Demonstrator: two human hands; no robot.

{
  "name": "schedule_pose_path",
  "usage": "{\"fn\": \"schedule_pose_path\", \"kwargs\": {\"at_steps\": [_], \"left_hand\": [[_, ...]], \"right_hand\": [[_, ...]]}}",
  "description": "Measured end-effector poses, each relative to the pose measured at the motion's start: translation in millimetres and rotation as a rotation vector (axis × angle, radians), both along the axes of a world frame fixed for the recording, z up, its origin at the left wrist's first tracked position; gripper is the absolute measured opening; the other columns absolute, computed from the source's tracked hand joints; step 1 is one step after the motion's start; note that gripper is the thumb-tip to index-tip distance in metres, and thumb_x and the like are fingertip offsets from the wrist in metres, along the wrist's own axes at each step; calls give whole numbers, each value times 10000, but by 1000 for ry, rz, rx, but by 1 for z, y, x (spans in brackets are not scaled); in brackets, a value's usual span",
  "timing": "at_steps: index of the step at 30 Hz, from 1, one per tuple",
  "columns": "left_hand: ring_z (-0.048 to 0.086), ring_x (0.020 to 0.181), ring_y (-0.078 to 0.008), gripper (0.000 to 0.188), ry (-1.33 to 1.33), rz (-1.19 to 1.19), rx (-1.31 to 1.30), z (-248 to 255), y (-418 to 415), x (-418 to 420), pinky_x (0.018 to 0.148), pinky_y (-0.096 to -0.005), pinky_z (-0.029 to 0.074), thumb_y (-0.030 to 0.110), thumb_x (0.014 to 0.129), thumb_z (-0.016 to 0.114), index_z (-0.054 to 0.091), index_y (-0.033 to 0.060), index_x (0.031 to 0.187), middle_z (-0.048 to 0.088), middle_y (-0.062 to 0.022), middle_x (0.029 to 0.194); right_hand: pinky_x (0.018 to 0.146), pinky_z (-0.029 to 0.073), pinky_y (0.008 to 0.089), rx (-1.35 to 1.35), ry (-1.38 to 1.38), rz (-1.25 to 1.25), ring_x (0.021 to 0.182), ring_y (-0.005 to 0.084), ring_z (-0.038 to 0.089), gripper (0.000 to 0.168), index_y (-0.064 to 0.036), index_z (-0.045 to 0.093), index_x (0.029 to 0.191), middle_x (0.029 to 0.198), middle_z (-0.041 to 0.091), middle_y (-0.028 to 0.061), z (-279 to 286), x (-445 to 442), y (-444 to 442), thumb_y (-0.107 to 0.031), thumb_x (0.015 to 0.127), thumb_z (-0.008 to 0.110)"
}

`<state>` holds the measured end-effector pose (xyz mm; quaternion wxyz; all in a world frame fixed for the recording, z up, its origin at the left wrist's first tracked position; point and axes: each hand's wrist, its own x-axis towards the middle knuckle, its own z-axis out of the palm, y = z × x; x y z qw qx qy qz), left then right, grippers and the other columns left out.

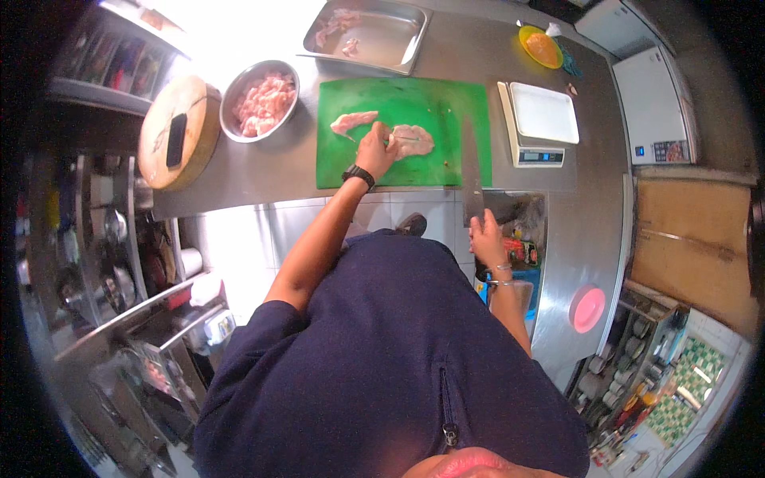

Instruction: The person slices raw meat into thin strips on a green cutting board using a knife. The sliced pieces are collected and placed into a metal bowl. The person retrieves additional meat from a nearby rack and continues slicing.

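On a green cutting board [406,174] lie a flat piece of raw meat [416,143] and, to its left, a smaller strip of raw meat [354,121]. My left hand [375,149], with a dark watch at the wrist, has its fingertips at the left edge of the flat piece; whether they pinch it is hard to tell. My right hand [489,242] grips the handle of a large wide-bladed knife [471,173]. The blade points away from me over the board's right part, apart from the meat.
Left of the board stand a steel bowl [227,122] of raw meat pieces and a round wooden block [154,143] with a phone [176,140]. Behind is a steel tray [382,45] with meat scraps. At right are a digital scale [541,156] and a pink plate [587,308].
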<state>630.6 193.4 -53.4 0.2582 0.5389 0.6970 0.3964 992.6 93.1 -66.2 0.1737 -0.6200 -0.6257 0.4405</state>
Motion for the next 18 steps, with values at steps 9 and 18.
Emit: {"fn": "schedule_pose_path", "kwargs": {"at_steps": [9,18], "left_hand": [[717,807,-311,176,-82,65,-134,-3,-20,-37,770,-400,584,38,789,699,671,28,963,723,-166,893],[580,1070,-318,194,450,-296,189,6,-63,-51,937,-422,486,42,805,639,676,40,995,636,-127,1082]], "right_hand": [[714,488,578,94,-237,-33,903,495,645,352,-43,609,1056,940,693,253,85,-85,-25,-388,1036,543],[668,518,516,534,-547,371,807,388,671,116,-167,644,1038,828,677,155,121,-60,64,-254,976,599]]}}
